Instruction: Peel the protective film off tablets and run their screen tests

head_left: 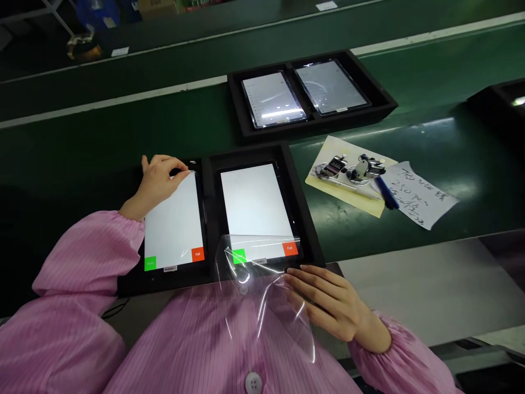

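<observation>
Green bench (pixel 348 241); lit tablets (pixel 254 202) reading "Fail".

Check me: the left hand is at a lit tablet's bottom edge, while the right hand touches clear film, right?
Not quite: the head view shows the left hand at the lit tablet's top edge, not its bottom. The right hand does touch clear film.

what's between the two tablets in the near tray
In the head view, the black divider of the near tray lies between the left tablet and right tablet; clear film at the right hand appears to overlap its lower end.
</observation>
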`<state>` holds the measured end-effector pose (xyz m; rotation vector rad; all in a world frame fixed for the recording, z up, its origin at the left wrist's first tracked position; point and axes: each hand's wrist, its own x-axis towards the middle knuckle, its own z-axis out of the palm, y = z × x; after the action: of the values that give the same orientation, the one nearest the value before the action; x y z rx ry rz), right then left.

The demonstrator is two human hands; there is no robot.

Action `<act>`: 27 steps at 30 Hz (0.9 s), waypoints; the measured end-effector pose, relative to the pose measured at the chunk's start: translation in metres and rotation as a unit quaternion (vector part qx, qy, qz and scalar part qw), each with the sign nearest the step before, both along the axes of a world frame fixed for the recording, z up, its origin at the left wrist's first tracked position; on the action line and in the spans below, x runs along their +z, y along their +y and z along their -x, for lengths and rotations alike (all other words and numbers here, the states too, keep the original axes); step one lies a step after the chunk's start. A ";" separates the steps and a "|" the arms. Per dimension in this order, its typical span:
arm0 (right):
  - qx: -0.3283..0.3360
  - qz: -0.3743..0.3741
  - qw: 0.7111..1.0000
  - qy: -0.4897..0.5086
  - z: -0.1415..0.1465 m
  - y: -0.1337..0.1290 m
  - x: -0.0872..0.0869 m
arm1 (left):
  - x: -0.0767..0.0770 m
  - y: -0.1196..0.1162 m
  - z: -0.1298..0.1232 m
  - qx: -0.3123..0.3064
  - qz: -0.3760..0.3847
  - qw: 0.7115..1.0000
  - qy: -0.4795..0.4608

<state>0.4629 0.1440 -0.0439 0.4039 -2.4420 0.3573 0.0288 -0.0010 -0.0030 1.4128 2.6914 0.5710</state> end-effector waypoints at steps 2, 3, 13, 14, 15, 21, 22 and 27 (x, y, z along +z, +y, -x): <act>0.003 -0.006 1.000 0.004 0.003 0.004 0.003 | 0.008 -0.020 -0.014 -0.021 -0.001 1.000 0.001; 0.003 -0.010 1.000 0.003 0.004 0.006 0.004 | 0.012 -0.033 -0.025 -0.038 -0.005 0.999 0.008; -0.001 -0.062 0.998 -0.023 0.039 0.041 0.017 | 0.032 -0.153 -0.143 -0.220 -0.027 0.975 0.030; -0.016 -0.069 0.997 -0.031 0.048 0.048 0.017 | 0.034 -0.157 -0.151 -0.224 -0.026 0.974 0.028; -0.041 -0.076 0.995 -0.044 0.057 0.054 0.017 | 0.036 -0.160 -0.157 -0.221 -0.027 0.975 0.029; -0.246 -0.114 0.952 -0.143 0.123 0.050 0.013 | 0.055 -0.177 -0.173 -0.229 0.000 0.973 0.032; -0.243 -0.116 0.952 -0.147 0.135 0.044 0.010 | 0.058 -0.180 -0.172 -0.237 0.008 0.971 0.028; -0.122 -0.112 0.977 -0.134 0.202 0.054 -0.014 | 0.062 -0.204 -0.160 -0.229 0.053 0.971 -0.036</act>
<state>0.2612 0.1983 -0.0578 0.1534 -2.7688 0.0294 0.1887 -0.2053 0.0591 1.8543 2.1872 0.4196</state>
